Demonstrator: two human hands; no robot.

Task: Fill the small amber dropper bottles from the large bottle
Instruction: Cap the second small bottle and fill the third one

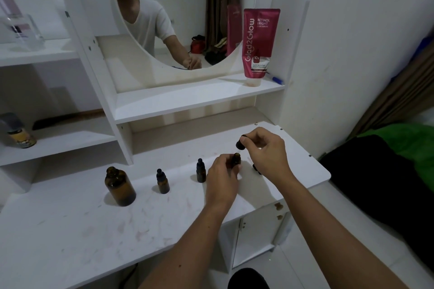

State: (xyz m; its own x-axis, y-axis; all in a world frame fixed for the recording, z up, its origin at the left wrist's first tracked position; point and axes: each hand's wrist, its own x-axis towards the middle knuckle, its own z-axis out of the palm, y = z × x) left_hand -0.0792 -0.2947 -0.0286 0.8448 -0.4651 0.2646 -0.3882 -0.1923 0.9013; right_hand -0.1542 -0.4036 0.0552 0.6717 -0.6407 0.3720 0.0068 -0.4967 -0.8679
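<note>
The large amber bottle [120,186] stands uncapped at the left of the white tabletop [70,230]. Two small amber dropper bottles [163,181] [201,170], both capped in black, stand to its right. My left hand [223,177] grips a third small amber bottle [236,160], whose neck is uncovered. Just above that neck, my right hand [265,151] pinches a black dropper cap [240,144]. A small black object [256,168], partly hidden, lies on the table under my right hand.
A shelf above the table carries a red cosmetic tube [259,46] and a blue pen [277,80], in front of a round mirror [183,14]. Side shelves at the left hold a dark can [17,130]. A bed with green and black fabric [399,159] lies at the right.
</note>
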